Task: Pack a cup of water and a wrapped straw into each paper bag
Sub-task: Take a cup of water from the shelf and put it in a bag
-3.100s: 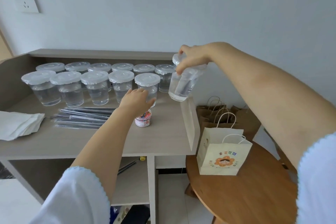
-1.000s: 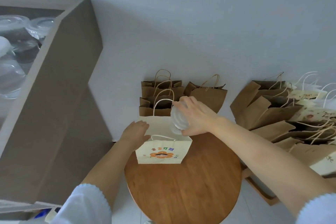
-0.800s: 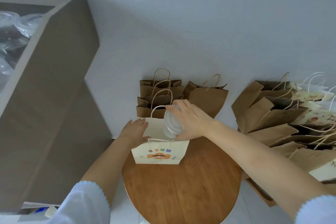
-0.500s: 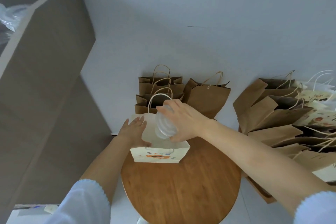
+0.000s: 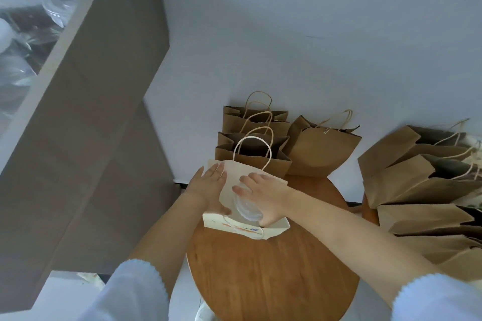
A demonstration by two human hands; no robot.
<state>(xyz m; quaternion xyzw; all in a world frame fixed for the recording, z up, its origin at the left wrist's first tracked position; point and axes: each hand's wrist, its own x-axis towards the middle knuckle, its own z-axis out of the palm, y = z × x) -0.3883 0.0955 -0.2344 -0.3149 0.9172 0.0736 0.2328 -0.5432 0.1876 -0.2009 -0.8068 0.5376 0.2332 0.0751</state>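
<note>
At the far left, blurred clear plastic cups with lids (image 5: pixel 18 21) sit on the grey-brown wooden counter (image 5: pixel 86 117), cut off by the frame edge so their number cannot be told. Next comes the left hand (image 5: pixel 210 190), fingers straight and spread flat against the left side of the cream paper bag with white cord handles (image 5: pixel 229 190), thumb at its near rim. The bag stands open on the far edge of the round brown wooden table (image 5: pixel 271 273). Its front print shows only as a strip of orange and blue marks, too foreshortened to read. Inside the bag's mouth, the right hand (image 5: pixel 263 193) curls around the clear lidded cup of water (image 5: pixel 246 210); only the lid and upper rim show, the rest is hidden by the bag. Behind stand brown kraft paper bags with twisted handles (image 5: pixel 253 138), interiors dark. At the right, a heap of more brown paper bags (image 5: pixel 422 190) runs out of frame.
</note>
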